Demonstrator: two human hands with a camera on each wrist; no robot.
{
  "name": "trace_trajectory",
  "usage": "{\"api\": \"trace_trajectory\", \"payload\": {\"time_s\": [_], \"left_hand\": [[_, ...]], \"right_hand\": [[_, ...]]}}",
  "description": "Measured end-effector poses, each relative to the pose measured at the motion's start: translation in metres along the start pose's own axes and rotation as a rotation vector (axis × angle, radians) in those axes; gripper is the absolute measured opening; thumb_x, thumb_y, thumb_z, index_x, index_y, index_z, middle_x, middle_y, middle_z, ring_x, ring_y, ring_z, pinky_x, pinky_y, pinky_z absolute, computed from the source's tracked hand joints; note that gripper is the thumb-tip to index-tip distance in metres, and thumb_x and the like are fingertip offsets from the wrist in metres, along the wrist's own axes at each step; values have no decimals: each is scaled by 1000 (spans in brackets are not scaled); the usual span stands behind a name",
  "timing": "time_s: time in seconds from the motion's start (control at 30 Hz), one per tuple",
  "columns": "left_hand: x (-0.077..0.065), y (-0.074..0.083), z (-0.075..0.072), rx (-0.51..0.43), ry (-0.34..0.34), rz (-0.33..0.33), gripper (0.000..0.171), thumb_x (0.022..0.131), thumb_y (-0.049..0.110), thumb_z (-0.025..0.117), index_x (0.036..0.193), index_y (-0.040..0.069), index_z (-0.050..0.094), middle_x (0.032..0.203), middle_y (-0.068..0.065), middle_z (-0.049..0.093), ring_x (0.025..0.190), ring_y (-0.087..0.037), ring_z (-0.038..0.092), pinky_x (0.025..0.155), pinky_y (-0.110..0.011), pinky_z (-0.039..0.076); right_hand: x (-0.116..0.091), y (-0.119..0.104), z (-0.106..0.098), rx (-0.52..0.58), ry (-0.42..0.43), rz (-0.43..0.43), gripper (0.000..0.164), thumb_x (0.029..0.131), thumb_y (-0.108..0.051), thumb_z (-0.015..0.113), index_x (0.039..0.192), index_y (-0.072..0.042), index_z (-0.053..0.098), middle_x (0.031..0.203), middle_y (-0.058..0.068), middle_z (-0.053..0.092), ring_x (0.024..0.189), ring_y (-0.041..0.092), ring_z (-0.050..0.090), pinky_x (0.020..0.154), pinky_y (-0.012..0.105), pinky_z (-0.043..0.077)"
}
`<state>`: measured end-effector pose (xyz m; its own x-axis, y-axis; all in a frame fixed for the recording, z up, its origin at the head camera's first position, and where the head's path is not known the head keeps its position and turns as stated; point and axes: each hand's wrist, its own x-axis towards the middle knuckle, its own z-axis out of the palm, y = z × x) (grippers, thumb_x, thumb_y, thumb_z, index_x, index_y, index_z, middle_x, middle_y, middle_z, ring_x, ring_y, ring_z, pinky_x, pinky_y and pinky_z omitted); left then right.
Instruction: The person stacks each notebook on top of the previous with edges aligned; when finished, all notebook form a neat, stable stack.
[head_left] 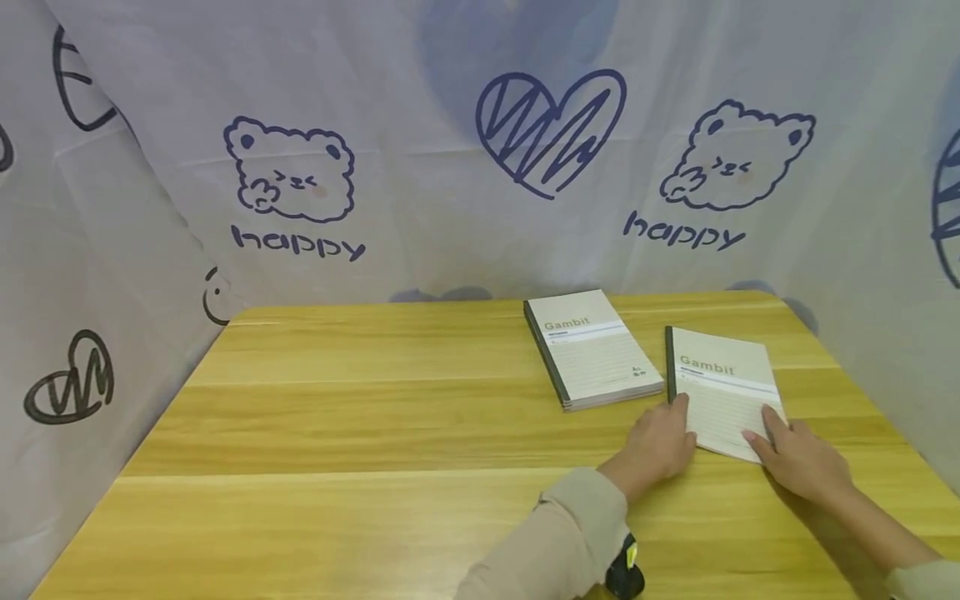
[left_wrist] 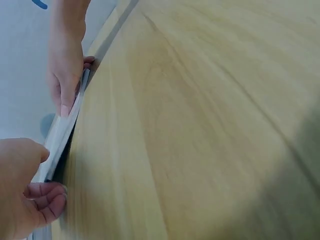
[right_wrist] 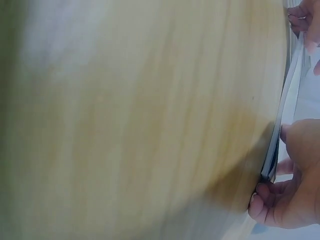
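A white notebook (head_left: 727, 408) with a dark spine and the word Gambit lies at the right of the table. My left hand (head_left: 660, 442) grips its near left corner, thumb on the cover and fingers curled under the edge. On the right side my right hand (head_left: 810, 467) holds it, thumb on top and fingers below. The left wrist view shows the notebook (left_wrist: 62, 135) edge-on between both hands, its near edge slightly off the table. Just left of it rests a stack of similar notebooks (head_left: 592, 354), dark spine to the left.
The wood-grain table (head_left: 337, 417) reaches to a white cloth (head_left: 420, 192) printed with bears and hearts, which hangs behind and at both sides. A black device (head_left: 625, 571) sits by the left sleeve.
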<state>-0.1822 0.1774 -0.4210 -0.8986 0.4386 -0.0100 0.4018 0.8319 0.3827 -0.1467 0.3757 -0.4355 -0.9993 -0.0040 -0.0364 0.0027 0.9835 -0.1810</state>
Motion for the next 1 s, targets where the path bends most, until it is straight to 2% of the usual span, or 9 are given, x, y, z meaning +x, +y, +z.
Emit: {"api": "trace_trajectory", "payload": {"time_s": [0.1, 0.2, 0.33, 0.43, 0.53, 0.7, 0.83, 0.93, 1.0], "left_hand": [[1, -4, 2, -220, 41, -21, 41, 89, 20, 59, 129, 15, 50, 116, 2, 64, 104, -7, 60, 83, -15, 47], [2, -6, 3, -514, 91, -46, 34, 85, 6, 61, 120, 7, 60, 100, -3, 68, 89, -6, 63, 74, -12, 48], [5, -4, 1, -758, 129, -111, 31, 80, -1, 63, 110, 5, 66, 75, 0, 61, 64, -2, 53, 59, -10, 42], [6, -1, -2, -804, 153, -145, 26, 83, 6, 66, 108, 6, 67, 71, 3, 57, 63, 1, 46, 59, -10, 41], [7, 1, -4, -858, 184, -155, 22, 84, 9, 66, 106, 4, 68, 68, 1, 57, 58, 0, 46, 54, -11, 40], [8, 3, -8, -1037, 182, -201, 18, 83, 1, 66, 100, 2, 68, 62, -8, 61, 54, -12, 60, 47, -12, 41], [10, 4, -11, -1196, 164, -265, 18, 81, -4, 65, 98, 3, 68, 64, -13, 64, 64, -29, 68, 55, -23, 54], [12, 3, -13, -1270, 176, -274, 19, 80, -7, 64, 96, 2, 69, 67, -18, 66, 69, -37, 67, 63, -35, 57], [13, 3, -16, -1295, 191, -266, 20, 80, -9, 63, 95, 1, 69, 68, -21, 66, 71, -41, 67, 66, -39, 57]], "right_hand": [[0, 1, -1, -3, -6, -7, 65, 100, -41, 31, 133, 15, 31, 113, 47, 43, 96, 60, 49, 63, 57, 46], [0, 1, -2, -10, -15, -15, 65, 100, -41, 31, 132, 16, 32, 114, 47, 44, 97, 60, 49, 66, 59, 46], [1, 1, -4, -16, -7, -35, 63, 100, -39, 34, 130, 16, 35, 111, 45, 47, 96, 58, 50, 66, 58, 47], [2, 1, -5, 8, 5, -58, 62, 99, -36, 37, 129, 18, 36, 114, 44, 48, 99, 57, 50, 71, 60, 46], [2, 2, -6, 68, -6, -71, 63, 100, -35, 37, 129, 21, 35, 121, 43, 45, 106, 58, 46, 79, 62, 42], [1, 9, -10, 187, -35, -57, 62, 100, -35, 33, 131, 19, 34, 121, 42, 45, 108, 60, 43, 82, 63, 40], [1, 13, -13, 242, -37, -10, 60, 100, -36, 32, 133, 13, 35, 123, 42, 43, 109, 61, 40, 82, 63, 39], [1, 12, -17, 278, -57, 31, 61, 99, -39, 31, 135, 10, 33, 127, 42, 36, 112, 63, 35, 85, 64, 37], [0, 10, -19, 329, -82, 65, 62, 99, -41, 30, 137, 9, 31, 129, 43, 34, 105, 57, 48, 82, 56, 44]]}}
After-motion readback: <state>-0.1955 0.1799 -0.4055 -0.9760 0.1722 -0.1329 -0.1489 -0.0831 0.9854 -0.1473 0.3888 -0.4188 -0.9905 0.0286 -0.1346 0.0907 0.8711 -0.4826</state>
